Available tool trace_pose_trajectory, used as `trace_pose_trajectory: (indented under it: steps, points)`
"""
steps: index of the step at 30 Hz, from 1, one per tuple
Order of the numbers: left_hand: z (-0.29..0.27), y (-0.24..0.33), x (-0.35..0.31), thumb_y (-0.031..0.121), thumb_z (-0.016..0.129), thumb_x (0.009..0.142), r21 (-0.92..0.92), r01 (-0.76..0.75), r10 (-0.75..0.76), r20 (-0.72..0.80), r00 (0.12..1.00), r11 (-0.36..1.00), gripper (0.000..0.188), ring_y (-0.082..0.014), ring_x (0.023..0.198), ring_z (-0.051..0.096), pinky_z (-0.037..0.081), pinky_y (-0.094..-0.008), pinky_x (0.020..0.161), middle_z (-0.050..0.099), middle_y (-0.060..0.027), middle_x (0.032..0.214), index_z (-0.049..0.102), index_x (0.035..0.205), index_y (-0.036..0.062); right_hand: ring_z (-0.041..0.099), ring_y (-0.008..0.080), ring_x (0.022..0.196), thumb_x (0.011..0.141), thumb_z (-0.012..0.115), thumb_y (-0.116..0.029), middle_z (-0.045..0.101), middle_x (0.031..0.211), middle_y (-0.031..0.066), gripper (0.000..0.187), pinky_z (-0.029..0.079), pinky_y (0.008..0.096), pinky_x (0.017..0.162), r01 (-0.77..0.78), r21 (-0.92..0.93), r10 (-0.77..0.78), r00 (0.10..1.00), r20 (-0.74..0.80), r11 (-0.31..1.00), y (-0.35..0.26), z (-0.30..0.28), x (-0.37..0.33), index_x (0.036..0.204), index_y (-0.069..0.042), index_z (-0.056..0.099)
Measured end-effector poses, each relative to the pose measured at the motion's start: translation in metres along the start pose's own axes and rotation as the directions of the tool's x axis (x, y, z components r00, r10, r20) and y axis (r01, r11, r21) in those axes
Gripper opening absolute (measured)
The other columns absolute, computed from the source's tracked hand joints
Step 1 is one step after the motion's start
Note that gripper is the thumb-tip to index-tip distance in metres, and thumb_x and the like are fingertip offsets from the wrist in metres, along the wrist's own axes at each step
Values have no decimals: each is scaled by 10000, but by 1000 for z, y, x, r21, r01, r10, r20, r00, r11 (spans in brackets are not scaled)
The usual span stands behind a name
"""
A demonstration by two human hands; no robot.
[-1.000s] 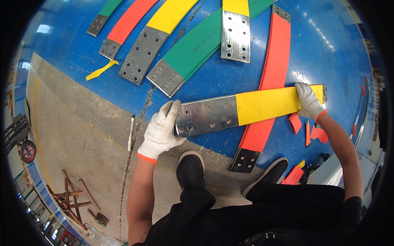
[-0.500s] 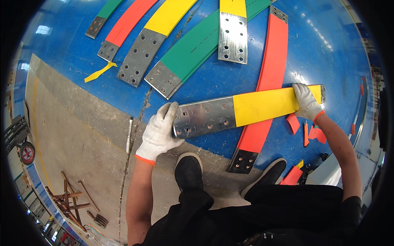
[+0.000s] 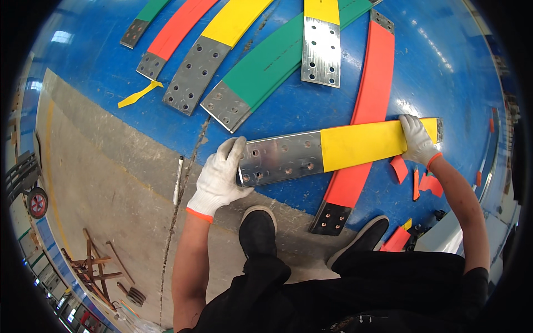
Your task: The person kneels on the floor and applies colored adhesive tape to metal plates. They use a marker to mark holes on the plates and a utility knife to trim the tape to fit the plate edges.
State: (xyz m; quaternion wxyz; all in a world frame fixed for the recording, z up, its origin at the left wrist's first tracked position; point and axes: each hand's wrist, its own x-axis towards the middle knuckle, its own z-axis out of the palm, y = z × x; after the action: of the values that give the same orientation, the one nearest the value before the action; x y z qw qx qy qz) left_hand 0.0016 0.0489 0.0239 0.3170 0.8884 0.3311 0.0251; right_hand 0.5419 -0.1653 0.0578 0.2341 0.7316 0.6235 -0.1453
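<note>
A yellow-sleeved busbar (image 3: pixel 363 146), a flat bar with bare, drilled metal ends, lies slantwise in front of me, its right end farther off. My left hand (image 3: pixel 219 173), in a white knit glove with an orange cuff, grips its bare left end, fingers on the far corner and thumb at the near one. Gloved alike, my right hand (image 3: pixel 416 139) is closed over the yellow sleeve near the other end. Beneath the bar crosses a red-sleeved busbar (image 3: pixel 371 83), which sticks out at both sides.
Beyond are a green-sleeved busbar (image 3: pixel 261 72), other coloured bars and a yellow scrap (image 3: pixel 139 94) on blue floor. An orange-handled cutter (image 3: pixel 416 184) and red scraps (image 3: pixel 398 168) lie at right. A marker (image 3: pixel 178 180) lies on grey concrete at left, beyond my shoes (image 3: pixel 258 233).
The whole view has shifted slightly, so the things appear a little farther right. Both hands keep their hold on the yellow-sleeved busbar.
</note>
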Motion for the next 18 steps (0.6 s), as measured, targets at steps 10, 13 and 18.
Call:
trace_pose_trajectory:
  steps: [10, 13, 18]
  points:
    - [-38, 48, -5, 213, 972, 664, 259, 79, -83, 5, 997, 963, 1044, -410, 1310, 562, 466, -498, 1129, 518, -213, 1473, 436, 1551, 88, 458, 430, 1432, 581, 916, -166, 500, 1466, 221, 1067, 425, 468, 1225, 3, 19, -3, 1000, -21, 1000, -5, -3, 0, 1500, -20, 392]
    - [-74, 81, -18, 223, 945, 714, 183, -76, 128, -288, 949, 980, 406, -351, 902, 652, 516, -456, 781, 675, -116, 1007, 687, 998, 89, 458, 428, 1433, 589, 909, -152, 502, 1465, 222, 1047, 426, 464, 1223, -4, 6, 4, 1000, -5, 1000, -1, -6, -3, 1494, -20, 399]
    - [-166, 181, -21, 286, 884, 747, 311, -296, 363, -186, 913, 903, 388, -235, 560, 487, 391, -387, 556, 424, -13, 654, 544, 656, 124, 462, 424, 1433, 589, 908, -142, 500, 1469, 221, 1030, 426, 458, 1224, -21, -7, 21, 999, 24, 1000, -3, -7, -3, 1481, -19, 407]
